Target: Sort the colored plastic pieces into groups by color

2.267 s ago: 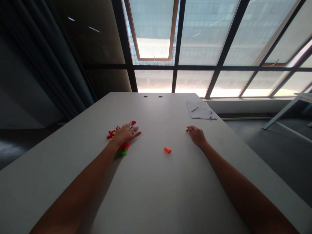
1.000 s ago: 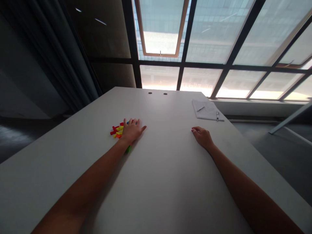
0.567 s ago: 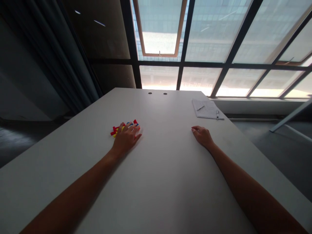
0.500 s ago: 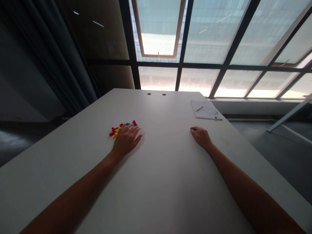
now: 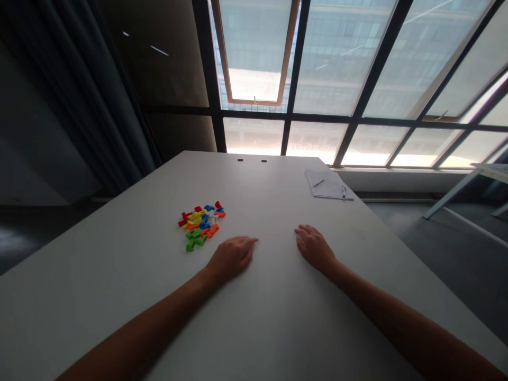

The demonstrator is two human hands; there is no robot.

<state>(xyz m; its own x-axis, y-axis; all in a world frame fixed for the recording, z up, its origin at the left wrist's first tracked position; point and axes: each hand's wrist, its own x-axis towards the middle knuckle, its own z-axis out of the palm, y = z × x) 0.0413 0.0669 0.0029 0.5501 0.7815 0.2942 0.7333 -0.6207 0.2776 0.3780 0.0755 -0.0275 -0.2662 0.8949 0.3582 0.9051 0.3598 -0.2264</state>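
A small heap of coloured plastic puzzle pieces (image 5: 201,226) in red, yellow, blue, green, orange and white lies on the white table (image 5: 119,275), left of centre. My left hand (image 5: 232,258) rests flat on the tabletop, just to the right of the heap and not touching it. My right hand (image 5: 313,247) lies flat further right, with its fingers pointing left and nothing under it. Neither hand holds anything.
Sheets of paper (image 5: 324,185) with a pen (image 5: 343,192) lie near the far right table edge. Two small holes (image 5: 252,160) mark the far end of the tabletop. Large windows stand beyond, and a pale table leg (image 5: 452,185) stands at right.
My left hand has slid off the pieces toward me and to the right, uncovering the heap. The pieces now lie gathered together. My right hand has moved nearer to me and toward the left.
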